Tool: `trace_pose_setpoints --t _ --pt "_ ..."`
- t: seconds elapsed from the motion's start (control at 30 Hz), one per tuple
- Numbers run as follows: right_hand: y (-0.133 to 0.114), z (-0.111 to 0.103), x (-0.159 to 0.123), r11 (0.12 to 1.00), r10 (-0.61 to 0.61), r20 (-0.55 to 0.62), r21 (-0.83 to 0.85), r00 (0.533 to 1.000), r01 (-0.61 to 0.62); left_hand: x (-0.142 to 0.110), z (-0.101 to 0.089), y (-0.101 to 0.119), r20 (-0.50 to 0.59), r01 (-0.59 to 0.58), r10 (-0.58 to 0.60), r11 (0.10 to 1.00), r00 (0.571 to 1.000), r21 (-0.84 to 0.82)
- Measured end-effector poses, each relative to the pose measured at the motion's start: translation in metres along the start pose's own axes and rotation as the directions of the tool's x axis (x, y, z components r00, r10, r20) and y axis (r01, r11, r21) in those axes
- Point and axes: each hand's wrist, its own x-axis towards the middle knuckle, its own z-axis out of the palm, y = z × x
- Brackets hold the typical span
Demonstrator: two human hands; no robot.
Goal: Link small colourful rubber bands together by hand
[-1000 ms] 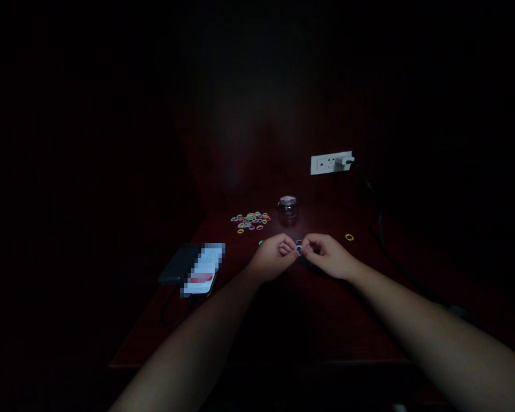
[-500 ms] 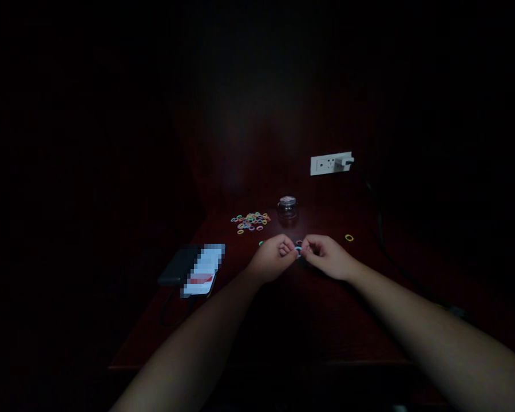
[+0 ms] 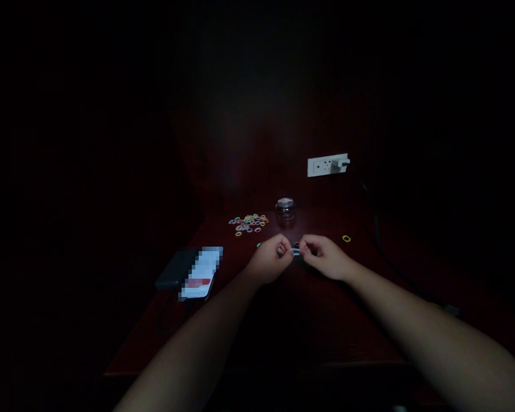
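Observation:
A light-blue elastic hair tie (image 3: 296, 252) is stretched between my two hands just above the table, its two strands running side by side. My left hand (image 3: 271, 257) pinches its left end, and my right hand (image 3: 324, 256) pinches the right end. Just behind my fingers a reddish hair tie (image 3: 297, 244) lies partly hidden. A green one (image 3: 259, 245) peeks out by my left hand. Farther back on the left is a loose pile of several coloured hair ties (image 3: 249, 222).
A clear lidded jar (image 3: 285, 210) stands behind my hands. A yellow hair tie (image 3: 346, 238) lies to the right. At left are a phone (image 3: 202, 272) and a dark box-like device (image 3: 175, 269) with a cable. A wall socket (image 3: 327, 165) holds a plug with a cord (image 3: 376, 229) trailing down right.
My hands have drawn slightly apart, the left one moving left. The light-blue hair tie went from a rounded loop to a stretched one.

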Motion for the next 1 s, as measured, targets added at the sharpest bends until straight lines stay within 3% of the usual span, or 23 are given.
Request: trace_pose_setpoints --t 0.37,0.6,1.0 --pt "0.0007 0.0037 0.0018 0.999 0.01 -0.086 0.053 0.996 -0.006 0.0008 0.0003 0.0041 -0.005 0.019 -0.019 0.999 1.0 -0.036" --pt "0.0004 0.0042 0.0 0.998 0.025 -0.027 0.06 0.999 -0.023 0.0003 0.0044 -0.0018 0.067 0.083 -0.075 0.987 0.995 -0.137" --pt "0.0037 0.0022 0.0 1.0 0.02 -0.134 0.019 0.991 -0.018 0.0007 0.0005 0.0026 0.201 0.161 -0.143 0.984 0.969 -0.078"
